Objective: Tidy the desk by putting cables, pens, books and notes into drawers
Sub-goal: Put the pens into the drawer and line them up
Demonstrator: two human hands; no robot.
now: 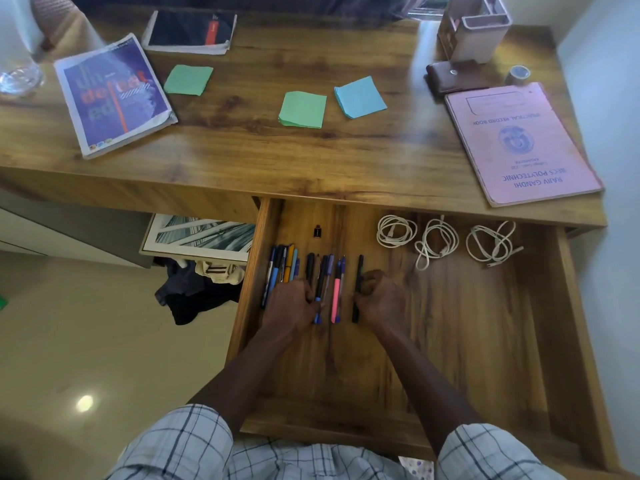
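An open wooden drawer (485,323) holds a row of several pens (280,268) at its left and three coiled white cables (436,242) at the back right. My left hand (292,304) lies on the pens, fingers curled around a blue pen (319,289). My right hand (379,297) pinches a black pen (357,289) just right of a pink pen (335,299). On the desk (277,157) lie two green note pads (302,109), a blue note pad (360,97), a purple book (114,95), a black notebook (192,31) and a pink record book (519,143).
A small black adapter (317,232) sits at the drawer's back. A brown wallet (450,76), a tape roll (517,74) and a beige organiser (474,29) stand at the desk's back right. A glass (19,77) is at far left. Clothes (194,289) lie on the floor.
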